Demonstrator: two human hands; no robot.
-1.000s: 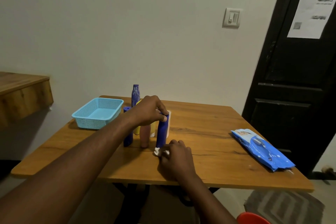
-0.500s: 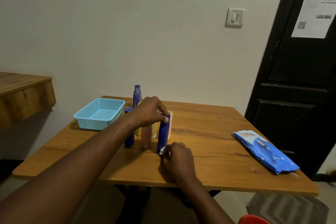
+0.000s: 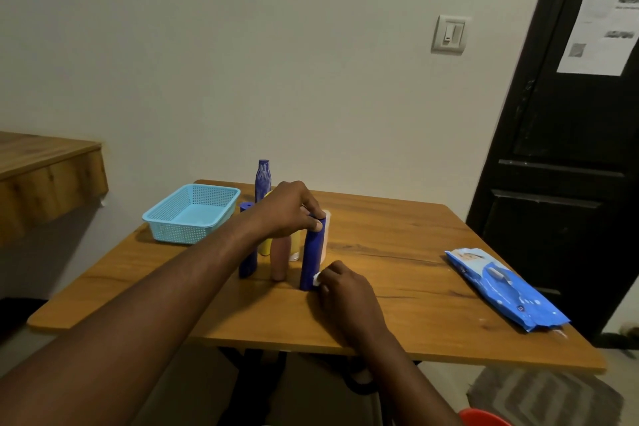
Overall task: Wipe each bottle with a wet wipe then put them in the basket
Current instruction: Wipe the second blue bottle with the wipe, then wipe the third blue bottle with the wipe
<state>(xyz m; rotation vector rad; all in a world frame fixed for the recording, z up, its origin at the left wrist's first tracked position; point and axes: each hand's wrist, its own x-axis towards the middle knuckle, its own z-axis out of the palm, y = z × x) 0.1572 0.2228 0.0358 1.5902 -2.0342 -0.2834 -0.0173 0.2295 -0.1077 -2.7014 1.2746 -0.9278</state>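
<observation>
Light blue plastic mesh basket (image 3: 183,233) far left on wooden table (image 3: 397,287); upright bottles (image 3: 278,259) bunched just right of it; blue plastic wipes pack (image 3: 505,290) over by right edge.

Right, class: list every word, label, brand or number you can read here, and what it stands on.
Nothing is readable.
Paper on the door: print too blurred.
Wipes pack: print too small.
Blue bottle: no legible label.

left hand (image 3: 287,209) and right hand (image 3: 345,290): behind each wrist a bare forearm (image 3: 173,304) extends to the lower frame edge, the left one broader in view. short thumbnail (image 3: 318,225) on the left hand.
</observation>
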